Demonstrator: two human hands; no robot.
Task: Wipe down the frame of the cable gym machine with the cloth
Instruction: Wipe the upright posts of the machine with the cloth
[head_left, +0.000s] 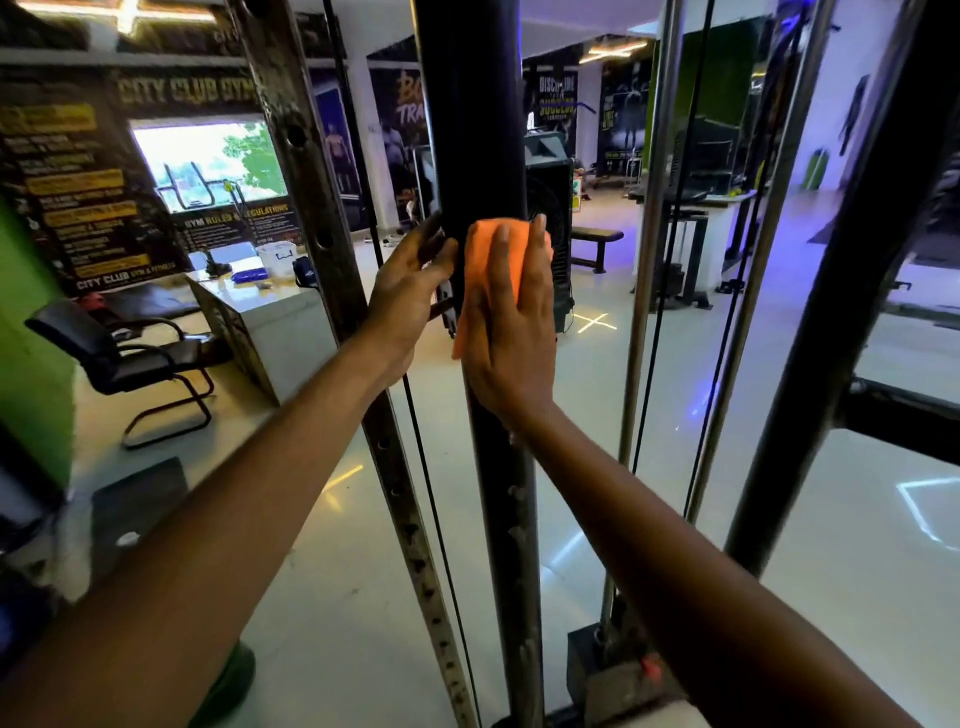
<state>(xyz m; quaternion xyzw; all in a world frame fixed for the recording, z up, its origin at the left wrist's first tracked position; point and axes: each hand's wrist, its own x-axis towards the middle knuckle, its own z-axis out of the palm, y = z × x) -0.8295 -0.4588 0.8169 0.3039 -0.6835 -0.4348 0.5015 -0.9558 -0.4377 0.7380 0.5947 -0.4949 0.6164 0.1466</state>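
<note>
A thick black upright post (475, 114) of the cable machine frame runs down the middle of the head view. An orange cloth (480, 260) lies flat against it at chest height. My right hand (511, 322) presses the cloth onto the post with straight fingers pointing up. My left hand (410, 283) rests on the post's left side, fingers straight, just beside the cloth's edge. The lower end of the cloth hangs free below my right palm.
A perforated steel upright (332, 249) and a thin black cable (426, 467) stand left of the post. Chrome guide rods (649, 260) and another black frame bar (841, 312) stand right. A desk (260, 312) and black chair (119, 358) sit left; a bench (597, 239) stands beyond.
</note>
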